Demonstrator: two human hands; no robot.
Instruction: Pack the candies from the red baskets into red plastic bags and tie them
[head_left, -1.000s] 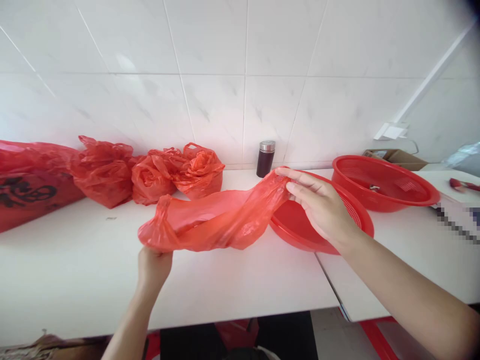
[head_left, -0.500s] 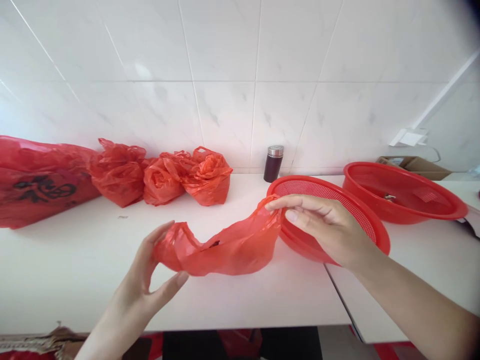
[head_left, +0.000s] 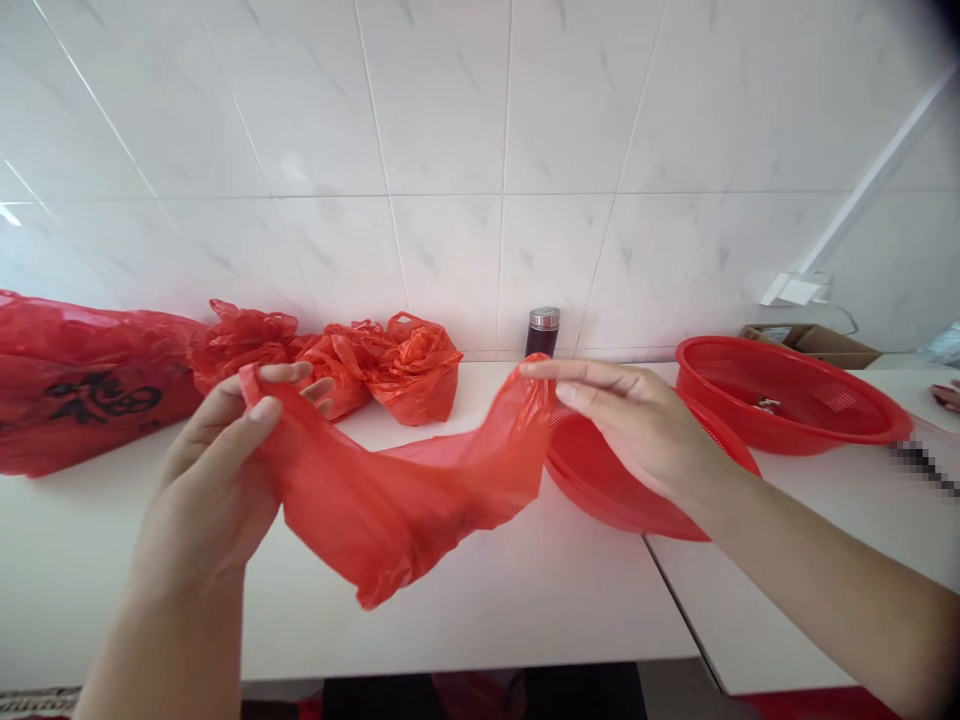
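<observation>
A thin red plastic bag (head_left: 420,490) hangs stretched between my two hands above the white table (head_left: 525,610). My left hand (head_left: 225,460) pinches one upper end of it between thumb and index finger, the other fingers loosely curled. At the opposite end, my right hand (head_left: 637,410) grips the gathered plastic between thumb and fingertips. The bag sags in the middle, and one corner droops lowest. Behind my right hand sits a red perforated basket (head_left: 600,490), partly covered by that hand and the bag.
Several red plastic bags (head_left: 416,370) stand bunched along the tiled wall, with a large red bag (head_left: 90,390) bearing black writing at far left. A dark tumbler (head_left: 543,332) is by the wall. Right of it are another red basket (head_left: 795,440) and a cardboard box (head_left: 825,348).
My left hand has moved up and left, now pinching the bag's upper end instead of cupping its side. The bag is spread wider and hangs lower. My right hand keeps its hold, slightly higher.
</observation>
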